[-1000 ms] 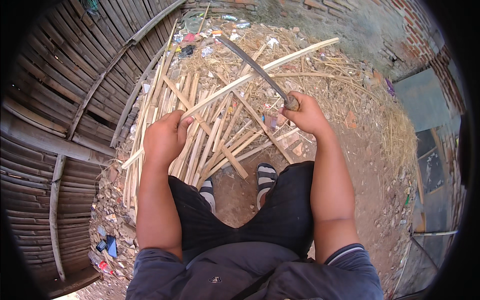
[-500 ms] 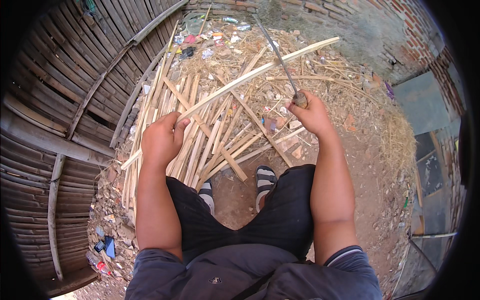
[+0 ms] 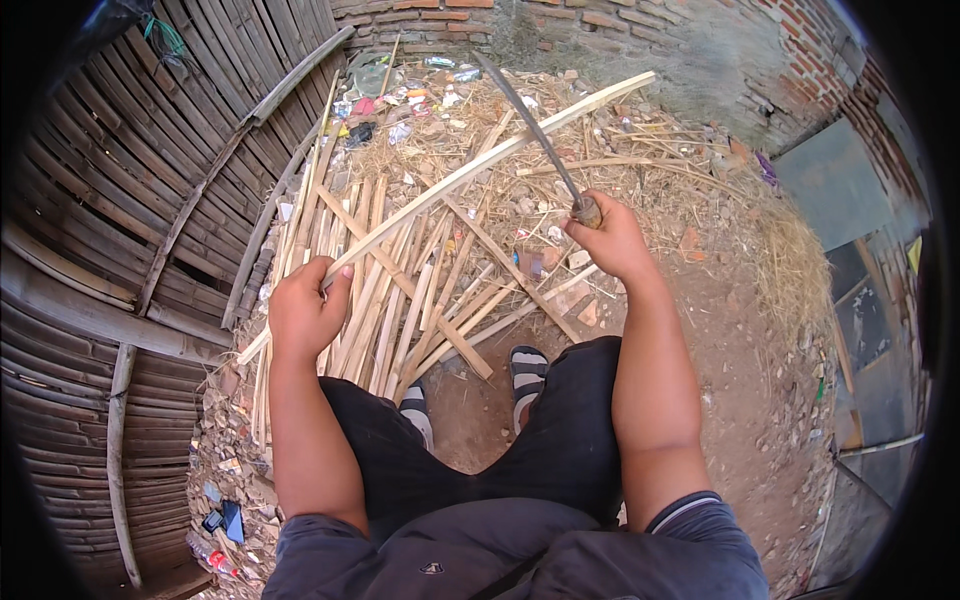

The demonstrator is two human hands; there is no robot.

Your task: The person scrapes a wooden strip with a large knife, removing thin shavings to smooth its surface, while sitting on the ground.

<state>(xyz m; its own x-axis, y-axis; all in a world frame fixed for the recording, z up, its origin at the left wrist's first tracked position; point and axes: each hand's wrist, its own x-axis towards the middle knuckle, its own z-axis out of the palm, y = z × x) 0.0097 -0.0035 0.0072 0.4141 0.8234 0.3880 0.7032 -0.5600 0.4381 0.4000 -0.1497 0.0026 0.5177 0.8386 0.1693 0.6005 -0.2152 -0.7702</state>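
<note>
My left hand (image 3: pixel 308 303) is closed around the lower part of a long, pale wooden strip (image 3: pixel 470 169), which slants up to the far right. In my right hand (image 3: pixel 612 238) is the stubby handle of a machete (image 3: pixel 532 122). Its dark, narrow blade points up and to the left, crossing over the strip near the strip's far end. Whether blade and strip touch, I cannot tell. Below my left hand and between my arms lies a loose pile of similar wooden strips (image 3: pixel 405 300), some crossing each other.
A slatted bamboo wall (image 3: pixel 110 200) stands on the left and a brick wall (image 3: pixel 590 30) at the back. Dry straw (image 3: pixel 780 270) and rubble cover ground on the right. Litter lies at the far left, and a plastic bottle (image 3: pixel 213 553) at the near left. Grey panels (image 3: pixel 830 180) lean at the right.
The machete's blade has turned to show more of its broad side and its tip has shifted left. The strip and both hands sit slightly further left in view, as the head view itself has shifted.
</note>
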